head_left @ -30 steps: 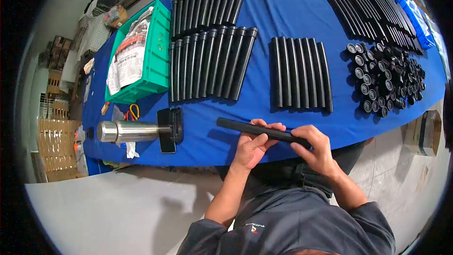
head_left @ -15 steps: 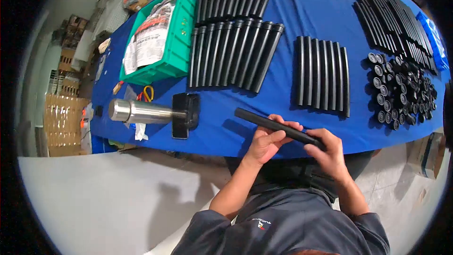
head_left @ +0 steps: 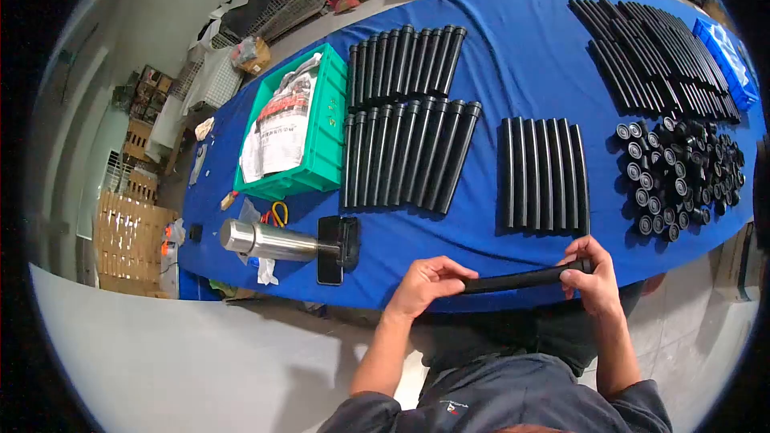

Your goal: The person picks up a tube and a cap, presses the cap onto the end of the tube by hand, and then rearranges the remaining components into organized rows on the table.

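A black tube (head_left: 513, 281) lies roughly level between both hands at the table's front edge. My left hand (head_left: 429, 285) pinches its left end between thumb and fingers. At the other end, my right hand (head_left: 591, 277) is closed around the tube, hiding part of that end. Just beyond the hands is a row of several plain black tubes (head_left: 544, 176). Two rows of capped black tubes (head_left: 409, 156) stand farther left on the blue cloth. Many small black caps (head_left: 678, 172) are heaped at the right.
A green crate (head_left: 325, 132) holds printed paper. Near it are a steel flask (head_left: 269, 240), a black phone-like device (head_left: 330, 250) and yellow-handled scissors (head_left: 279, 213). Thin black rods (head_left: 654, 56) and a blue tray (head_left: 727, 64) occupy the far right of the blue table (head_left: 521, 32).
The view has shifted, so the table appears lower. The tube has turned from slanted to nearly level. My left hand has moved to its left end, with the hands farther apart.
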`<state>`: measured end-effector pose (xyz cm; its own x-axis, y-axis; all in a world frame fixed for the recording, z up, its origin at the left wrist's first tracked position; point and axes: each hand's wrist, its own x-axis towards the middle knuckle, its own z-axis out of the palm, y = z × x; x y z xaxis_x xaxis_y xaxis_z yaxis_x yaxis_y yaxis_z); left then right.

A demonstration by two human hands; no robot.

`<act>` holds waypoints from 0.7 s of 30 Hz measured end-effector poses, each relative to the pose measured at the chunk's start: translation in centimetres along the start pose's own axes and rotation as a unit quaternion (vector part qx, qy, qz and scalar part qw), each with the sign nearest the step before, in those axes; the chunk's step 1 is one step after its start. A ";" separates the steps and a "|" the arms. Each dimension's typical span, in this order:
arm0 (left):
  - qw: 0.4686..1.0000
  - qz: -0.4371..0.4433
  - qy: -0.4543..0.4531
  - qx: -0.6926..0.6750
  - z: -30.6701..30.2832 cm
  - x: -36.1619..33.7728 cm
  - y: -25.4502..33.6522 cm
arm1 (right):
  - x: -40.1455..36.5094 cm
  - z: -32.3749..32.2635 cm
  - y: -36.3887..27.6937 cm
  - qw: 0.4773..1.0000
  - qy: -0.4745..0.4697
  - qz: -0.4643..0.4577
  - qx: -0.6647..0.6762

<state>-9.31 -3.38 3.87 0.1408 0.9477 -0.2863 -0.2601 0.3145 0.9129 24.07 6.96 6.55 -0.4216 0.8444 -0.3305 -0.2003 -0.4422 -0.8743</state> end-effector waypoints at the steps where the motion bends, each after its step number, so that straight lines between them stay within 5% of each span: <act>1: 0.996 -0.002 -0.018 0.086 1.1 -0.1 1.5 | 0.2 0.0 -0.2 1.000 -0.001 0.007 0.000; 7: 0.849 0.041 -0.054 0.523 5.8 0.0 5.4 | 0.7 1.8 -1.9 0.999 -0.036 -0.011 0.038; 10: 0.891 0.135 0.020 0.432 5.1 0.9 5.6 | 0.7 1.3 -0.6 0.991 -0.080 -0.086 0.067; 13: 0.891 0.197 0.137 0.384 3.1 4.0 9.2 | 0.7 0.2 0.7 0.924 -0.060 -0.211 -0.314; 16: 0.780 0.287 0.258 0.492 0.0 10.3 13.5 | 2.2 -1.0 3.2 0.827 -0.085 -0.269 -0.487; 19: 0.659 0.321 0.307 0.607 -5.3 18.6 16.0 | 2.4 -0.7 2.8 0.848 -0.053 -0.291 -0.439; 21: 0.642 0.283 0.345 0.624 -7.3 23.5 17.4 | 2.6 -1.0 3.1 0.839 -0.058 -0.308 -0.445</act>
<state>-17.48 24.76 10.87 -0.2070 0.8253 0.5254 0.9449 0.0295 0.3259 23.23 8.04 2.65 -0.5747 0.7715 0.2730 0.3063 0.5121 -0.8025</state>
